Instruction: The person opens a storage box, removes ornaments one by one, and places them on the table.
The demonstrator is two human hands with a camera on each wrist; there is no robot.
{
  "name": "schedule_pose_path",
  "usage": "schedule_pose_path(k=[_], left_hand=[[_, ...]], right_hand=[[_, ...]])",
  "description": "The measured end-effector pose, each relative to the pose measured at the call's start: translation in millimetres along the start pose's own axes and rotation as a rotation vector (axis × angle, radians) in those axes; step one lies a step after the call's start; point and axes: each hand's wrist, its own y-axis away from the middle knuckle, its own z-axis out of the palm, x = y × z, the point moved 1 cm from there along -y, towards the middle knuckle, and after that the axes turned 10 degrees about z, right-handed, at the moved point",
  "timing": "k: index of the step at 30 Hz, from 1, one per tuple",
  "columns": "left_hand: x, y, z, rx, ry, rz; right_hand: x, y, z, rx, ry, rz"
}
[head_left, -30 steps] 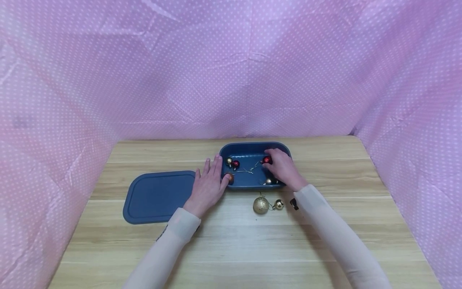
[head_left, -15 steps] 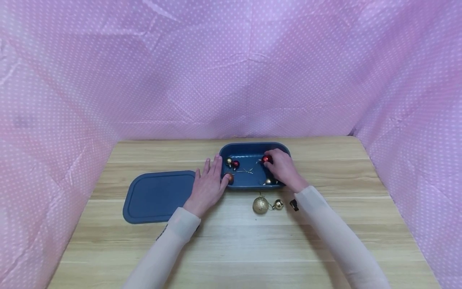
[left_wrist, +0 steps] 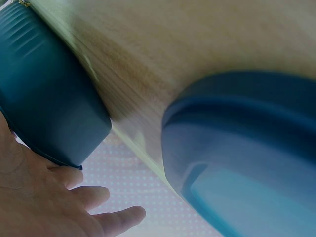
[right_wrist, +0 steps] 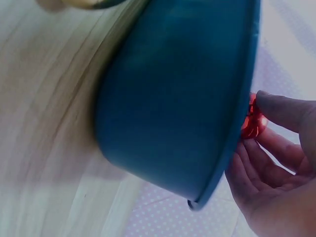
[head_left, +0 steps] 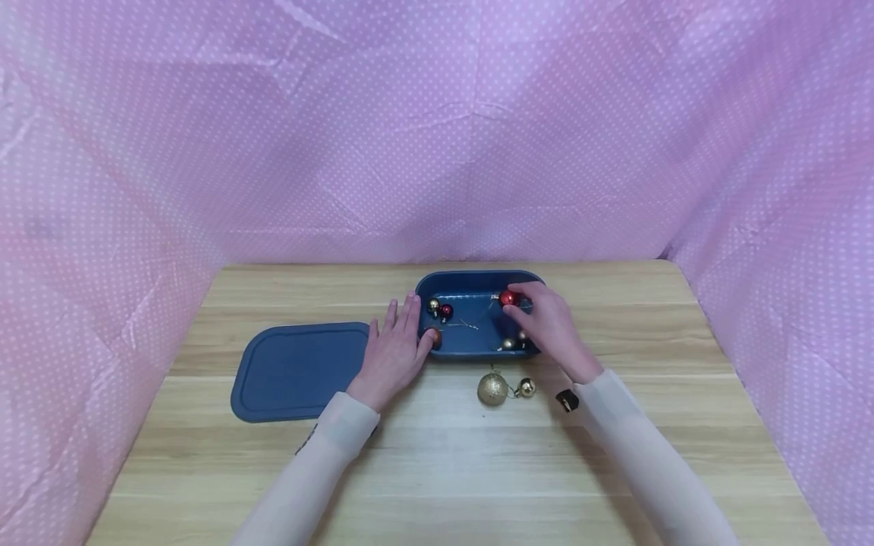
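Note:
My right hand (head_left: 551,322) pinches a shiny red bauble (head_left: 507,298) over the right part of a blue box (head_left: 478,353). In the right wrist view the red bauble (right_wrist: 254,121) shows at rim level between thumb and fingertips. Straight fingers of my left hand (head_left: 394,353) rest against the box's left rim, the thumb near an orange-brown bauble (head_left: 435,338). Inside the box at left lie a small gold bauble (head_left: 433,305) and a dark red one (head_left: 446,311). Small gold baubles (head_left: 508,344) lie at its front right. Left fingers (left_wrist: 94,197) touch the box wall (left_wrist: 49,94).
A blue lid (head_left: 300,371) lies flat on the wooden table (head_left: 437,470), left of the box. In front of the box are a large glittery gold bauble (head_left: 492,389) and a small shiny gold one (head_left: 526,387). Pink dotted cloth (head_left: 471,152) hangs around the table.
My right hand has lifted the red bauble slightly and shifted a little right, uncovering more of the front-right baubles. The left hand stays where it was.

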Motion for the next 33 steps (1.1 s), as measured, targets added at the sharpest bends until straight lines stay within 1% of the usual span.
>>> schedule_pose_path(k=[9,18,20,24,33], left_hand=[[1.7,-1.8,-3.6,0.003,-0.003,0.004],[1.7,-2.0,-5.0,-0.015,0.0,-0.005],[1.5,-1.6,-5.0,-0.019,-0.003,-0.008],[1.4,-0.5,-5.0,-0.019,0.002,-0.006],[2.1,-0.2,-4.9,-0.022,0.007,-0.012]], right_hand=[[1,21.4,-17,0.075,-0.077,-0.016],[4,44.4,-29,0.109,-0.162,0.046],[5,49.7,-31,0.118,-0.175,0.047],[8,58.8,-34,0.14,-0.179,0.037],[14,74.5,-40,0.202,-0.145,0.012]])
